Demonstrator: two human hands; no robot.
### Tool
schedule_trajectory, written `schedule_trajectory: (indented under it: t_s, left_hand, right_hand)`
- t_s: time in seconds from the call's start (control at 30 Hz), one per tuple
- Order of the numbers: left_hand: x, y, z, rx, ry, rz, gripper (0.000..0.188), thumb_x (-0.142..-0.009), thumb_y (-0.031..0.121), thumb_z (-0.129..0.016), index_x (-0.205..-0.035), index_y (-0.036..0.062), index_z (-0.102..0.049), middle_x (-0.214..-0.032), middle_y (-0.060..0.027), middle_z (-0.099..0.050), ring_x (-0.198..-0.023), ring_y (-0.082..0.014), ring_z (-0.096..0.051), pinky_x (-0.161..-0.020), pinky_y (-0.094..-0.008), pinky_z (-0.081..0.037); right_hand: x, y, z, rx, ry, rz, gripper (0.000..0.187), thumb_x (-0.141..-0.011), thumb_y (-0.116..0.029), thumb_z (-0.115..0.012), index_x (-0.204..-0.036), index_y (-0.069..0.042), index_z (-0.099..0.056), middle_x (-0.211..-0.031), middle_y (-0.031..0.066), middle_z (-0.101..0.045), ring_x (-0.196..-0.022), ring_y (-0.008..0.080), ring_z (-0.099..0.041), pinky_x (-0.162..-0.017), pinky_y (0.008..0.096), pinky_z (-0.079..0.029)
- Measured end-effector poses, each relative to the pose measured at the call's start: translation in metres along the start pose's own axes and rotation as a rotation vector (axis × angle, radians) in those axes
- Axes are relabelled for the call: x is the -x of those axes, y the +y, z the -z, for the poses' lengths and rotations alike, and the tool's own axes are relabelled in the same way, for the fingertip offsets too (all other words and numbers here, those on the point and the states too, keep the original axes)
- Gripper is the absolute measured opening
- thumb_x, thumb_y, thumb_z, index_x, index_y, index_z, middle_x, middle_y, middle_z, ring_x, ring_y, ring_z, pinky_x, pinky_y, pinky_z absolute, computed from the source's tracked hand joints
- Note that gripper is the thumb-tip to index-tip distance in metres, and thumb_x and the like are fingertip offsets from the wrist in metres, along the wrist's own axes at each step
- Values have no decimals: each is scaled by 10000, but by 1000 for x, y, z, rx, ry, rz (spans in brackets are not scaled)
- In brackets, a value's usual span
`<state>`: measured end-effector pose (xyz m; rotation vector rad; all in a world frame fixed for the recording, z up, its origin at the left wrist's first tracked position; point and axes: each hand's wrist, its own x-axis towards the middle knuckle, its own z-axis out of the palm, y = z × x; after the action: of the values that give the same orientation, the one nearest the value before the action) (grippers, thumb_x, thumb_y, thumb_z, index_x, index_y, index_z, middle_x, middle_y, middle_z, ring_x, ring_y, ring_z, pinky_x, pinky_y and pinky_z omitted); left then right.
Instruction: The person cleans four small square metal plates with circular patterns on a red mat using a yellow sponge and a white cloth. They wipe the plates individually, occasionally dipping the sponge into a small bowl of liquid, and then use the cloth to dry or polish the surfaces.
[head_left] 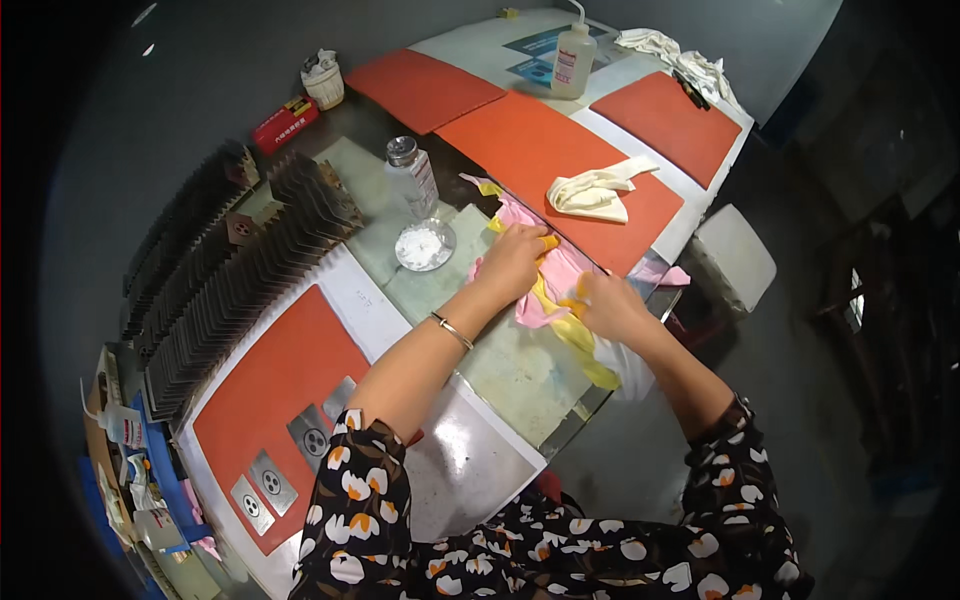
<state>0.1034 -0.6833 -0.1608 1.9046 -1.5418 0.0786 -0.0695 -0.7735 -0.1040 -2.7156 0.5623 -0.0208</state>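
Pink and yellow cloth (568,262) lies bunched along the edge of the glass-topped table. My left hand (515,262) is closed on its pink part, with an orange cover on a finger. To its right, my right hand (612,305) is curled with bent fingers at the same cloth, orange covers on its fingertips; what lies under them is partly hidden. Left of my left hand stands a round clear dish (425,245) of white material. Behind the dish is a clear bottle (412,178) with a metal top. A folded cream cloth (600,192) rests on the orange mat (535,150) beyond my hands.
Racks of upright dark plates (255,275) fill the left side. Several grey metal plates (313,435) lie across the near red mat (285,390). A squeeze bottle (573,62) stands at the back, a red box (285,124) and paper cup (323,82) at back left.
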Motion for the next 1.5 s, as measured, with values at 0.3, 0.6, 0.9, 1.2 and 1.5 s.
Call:
schedule_trajectory:
  t_s: [0.3,0.6,0.9,1.2,1.5]
  left_hand:
    - [11,53,60,-127,-247,102,386,-793,88,-537,-1178,76,-563,-1305,-69,-489,-1253,-257,-374,-1049,-459,-253]
    - [129,97,75,-110,-211,60,523,-826,180,-559,-1309,58,-398,-1387,-158,-348,-1319,-323,-266,-1069,-558,-158]
    - [71,122,18,5,-392,129,441,-751,116,-549,-1191,80,-561,-1396,-96,-383,-1311,-326,-284,-1053,-513,-206]
    - [229,142,111,84,-2,121,470,-710,202,-690,-1100,-17,-546,-1170,-154,-496,-1112,-296,-457,-907,-409,-374]
    - [320,137,166,-283,-85,429,619,-778,367,-628,-1209,-46,-467,-1294,-144,-413,-1169,-268,-387,-972,-415,-291]
  right_hand:
    - [68,10,37,245,425,-57,301,-647,-124,-616,-938,-80,-553,-742,152,-624,-669,357,-616,-600,464,-474]
    - [42,29,-10,149,471,-29,246,-788,-241,-639,-971,-103,-551,-738,187,-625,-730,386,-605,-623,476,-440]
    - [93,43,10,-74,1029,233,345,-837,-147,-648,-1096,48,-527,-1070,183,-596,-965,302,-586,-843,355,-453]
    - [125,-139,42,-384,-71,401,312,-807,-169,-659,-1057,-8,-564,-840,109,-631,-718,209,-608,-679,305,-470]
    - [-13,-283,-84,87,-194,608,309,-782,-310,-608,-942,-46,-600,-821,186,-648,-784,355,-619,-698,446,-472]
